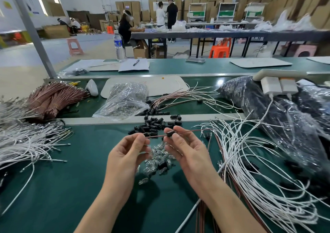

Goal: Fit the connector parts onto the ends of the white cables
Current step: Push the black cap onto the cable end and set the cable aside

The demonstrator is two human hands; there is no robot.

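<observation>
L hand (127, 154) + R hand (185, 150) on brown cable (159, 135) w/ black connector (170, 134)

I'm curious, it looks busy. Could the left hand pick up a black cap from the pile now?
Likely not yet: the left hand pinches the wire. The caps lie just beyond it, nothing between, once it lets go.
</observation>
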